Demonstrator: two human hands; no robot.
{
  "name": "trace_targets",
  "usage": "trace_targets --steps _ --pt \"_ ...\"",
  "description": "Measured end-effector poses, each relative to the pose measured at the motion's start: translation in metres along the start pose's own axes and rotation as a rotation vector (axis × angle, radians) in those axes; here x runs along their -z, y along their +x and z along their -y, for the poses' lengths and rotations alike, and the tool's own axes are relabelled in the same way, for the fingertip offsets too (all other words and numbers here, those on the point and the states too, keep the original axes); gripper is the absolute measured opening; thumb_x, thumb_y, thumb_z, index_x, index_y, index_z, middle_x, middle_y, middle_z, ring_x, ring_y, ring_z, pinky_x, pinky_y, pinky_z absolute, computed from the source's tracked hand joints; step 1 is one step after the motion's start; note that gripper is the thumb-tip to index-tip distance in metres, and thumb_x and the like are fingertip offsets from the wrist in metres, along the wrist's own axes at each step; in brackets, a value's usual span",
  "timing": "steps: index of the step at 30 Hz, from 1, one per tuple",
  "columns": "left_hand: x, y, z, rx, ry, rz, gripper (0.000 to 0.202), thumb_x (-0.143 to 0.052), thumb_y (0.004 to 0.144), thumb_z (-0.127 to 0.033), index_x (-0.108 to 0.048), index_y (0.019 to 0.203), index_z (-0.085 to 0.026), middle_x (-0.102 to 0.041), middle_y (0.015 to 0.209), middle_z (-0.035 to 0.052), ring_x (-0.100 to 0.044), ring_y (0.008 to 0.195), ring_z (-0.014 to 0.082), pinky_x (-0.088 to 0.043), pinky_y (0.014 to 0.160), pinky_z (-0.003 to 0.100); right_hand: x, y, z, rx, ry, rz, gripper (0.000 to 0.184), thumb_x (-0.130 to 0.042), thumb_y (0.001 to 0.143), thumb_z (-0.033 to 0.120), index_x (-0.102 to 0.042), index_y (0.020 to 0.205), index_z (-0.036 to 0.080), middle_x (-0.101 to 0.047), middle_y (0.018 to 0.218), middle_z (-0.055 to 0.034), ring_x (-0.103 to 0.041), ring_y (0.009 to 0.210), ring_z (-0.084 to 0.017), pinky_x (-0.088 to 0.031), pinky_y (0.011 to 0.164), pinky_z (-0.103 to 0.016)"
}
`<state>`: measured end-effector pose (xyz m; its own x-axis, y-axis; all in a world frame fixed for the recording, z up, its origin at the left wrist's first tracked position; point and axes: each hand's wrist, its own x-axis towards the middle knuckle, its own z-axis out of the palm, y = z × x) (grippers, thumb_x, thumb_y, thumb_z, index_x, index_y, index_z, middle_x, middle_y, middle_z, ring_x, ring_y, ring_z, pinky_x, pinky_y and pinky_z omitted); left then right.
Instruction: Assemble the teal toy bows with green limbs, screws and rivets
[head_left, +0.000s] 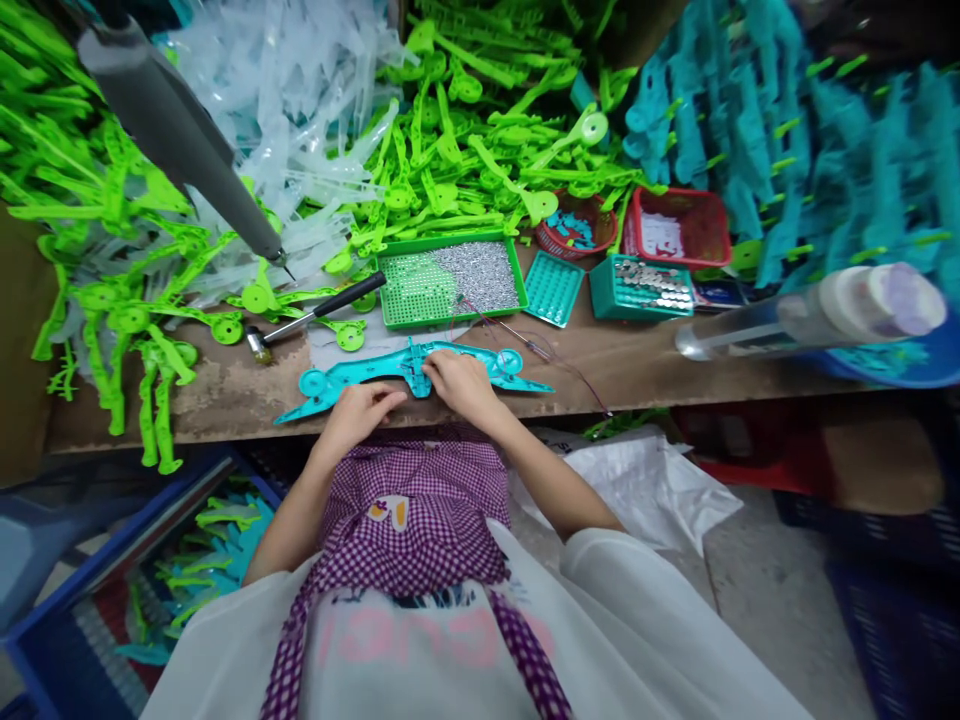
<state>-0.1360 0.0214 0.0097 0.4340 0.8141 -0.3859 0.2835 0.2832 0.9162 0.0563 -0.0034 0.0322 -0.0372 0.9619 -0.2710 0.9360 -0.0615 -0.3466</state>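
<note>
Brown and scuffed, the bench [630,365] is crowded all along its far edge: green parts [465,150] are piled at the middle and left, clear parts [300,100] are heaped between, and blue parts [750,130] are stacked toward the far right corner. And at the near edge, left of the middle, a blue frame [360,372] is laid lengthwise! Its central stem is touched by the right hand [461,382], fingers bent down; whether anything is pinched there cannot be told. The left hand [362,413] is held at the near edge, just beside the frame, fingers curled, thumb stretched out; whether anything is gripped cannot be seen.

Straight behind, the way to the far edge is blocked by a green tray [450,321], part-filled with screws [487,275]. Its left edge is met in view by the handle of a hammer [322,315], and over the left side a power driver [187,140] is hung, bit down. On the right, a thin tool [525,340] is laid, wires trailed toward the near edge; beyond come a flat tray [555,290], a teal box [615,300] of discs, a round basket [564,247] and a red basket [679,258]. Nearer the right edge, a blue bowl [900,372] is partly screened by a jar [795,320].
</note>
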Motion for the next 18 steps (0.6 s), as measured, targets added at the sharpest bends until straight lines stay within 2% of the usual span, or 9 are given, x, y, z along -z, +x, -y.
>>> trace_targets --steps 2,4,6,8,10,14,16,18 --pt "0.009 -0.003 -0.006 -0.179 0.171 -0.121 0.023 -0.081 0.072 -0.034 -0.078 0.093 -0.026 -0.071 0.085 0.0057 -0.062 0.085 0.0239 -0.045 0.09 0.033 0.0 0.001 0.001 -0.015 -0.008 0.008 0.032 -0.038 0.1 0.031 -0.066 0.106 0.017 -0.071 0.112 -0.0109 -0.063 0.089 -0.022 -0.032 0.071 -0.032" --pt "0.014 0.004 -0.01 -0.299 0.232 -0.175 0.032 -0.083 0.068 -0.029 -0.077 0.1 -0.029 -0.07 0.099 0.0054 -0.058 0.101 0.0271 -0.039 0.101 0.036 0.002 0.002 0.004 -0.017 -0.015 0.013 0.032 -0.038 0.1 0.03 -0.067 0.105 0.017 -0.072 0.11 -0.0113 -0.065 0.09 -0.022 -0.033 0.071 -0.032" --pt "0.015 0.018 -0.01 -0.325 0.245 -0.126 0.024 -0.082 0.07 -0.027 -0.078 0.094 -0.029 -0.069 0.094 0.0054 -0.057 0.1 0.0277 -0.036 0.103 0.038 0.005 0.005 0.008 -0.021 -0.033 0.027 0.031 -0.04 0.099 0.029 -0.068 0.103 0.017 -0.073 0.108 -0.0124 -0.066 0.091 -0.023 -0.035 0.071 -0.032" --pt "0.014 0.031 -0.008 -0.321 0.258 -0.074 0.007 -0.076 0.076 -0.026 -0.077 0.082 -0.027 -0.067 0.083 0.0053 -0.057 0.091 0.0267 -0.036 0.102 0.039 0.011 0.009 0.01 -0.034 -0.05 0.044 0.031 -0.041 0.098 0.028 -0.069 0.102 0.015 -0.073 0.105 -0.0146 -0.067 0.089 -0.024 -0.036 0.07 -0.032" --pt "0.014 0.039 -0.006 -0.333 0.278 -0.056 0.005 -0.072 0.079 -0.024 -0.075 0.075 -0.026 -0.064 0.077 0.0054 -0.057 0.087 0.0262 -0.036 0.1 0.039 0.017 0.011 0.007 -0.015 -0.013 0.061 0.03 -0.044 0.098 0.03 -0.07 0.099 0.014 -0.074 0.099 -0.0148 -0.067 0.087 -0.024 -0.037 0.07 -0.032" --pt "0.015 0.04 -0.004 -0.373 0.328 -0.051 0.008 -0.069 0.081 -0.019 -0.069 0.074 -0.023 -0.062 0.079 0.0052 -0.056 0.089 0.0255 -0.036 0.098 0.037 0.026 0.01 -0.012 0.201 0.261 0.137 0.023 -0.057 0.092 0.029 -0.066 0.109 0.017 -0.073 0.1 -0.0084 -0.065 0.089 -0.02 -0.042 0.075 -0.029" --pt "0.015 0.038 -0.005 -0.381 0.442 -0.041 0.01 -0.064 0.085 -0.019 -0.066 0.076 -0.022 -0.063 0.083 0.0054 -0.056 0.091 0.0248 -0.038 0.097 0.037 0.022 0.01 -0.021 0.258 0.354 0.078 0.02 -0.057 0.091 0.023 -0.065 0.108 0.017 -0.072 0.103 -0.0069 -0.064 0.09 -0.018 -0.043 0.079 -0.028" --pt "0.016 0.037 -0.005 -0.387 0.589 -0.055 0.011 -0.056 0.09 -0.019 -0.062 0.081 -0.02 -0.063 0.087 0.0062 -0.057 0.092 0.0241 -0.041 0.094 0.037 0.013 0.011 -0.025 0.232 0.356 -0.062 0.015 -0.055 0.092 0.02 -0.066 0.102 0.017 -0.072 0.102 -0.0076 -0.063 0.091 -0.019 -0.043 0.081 -0.03"
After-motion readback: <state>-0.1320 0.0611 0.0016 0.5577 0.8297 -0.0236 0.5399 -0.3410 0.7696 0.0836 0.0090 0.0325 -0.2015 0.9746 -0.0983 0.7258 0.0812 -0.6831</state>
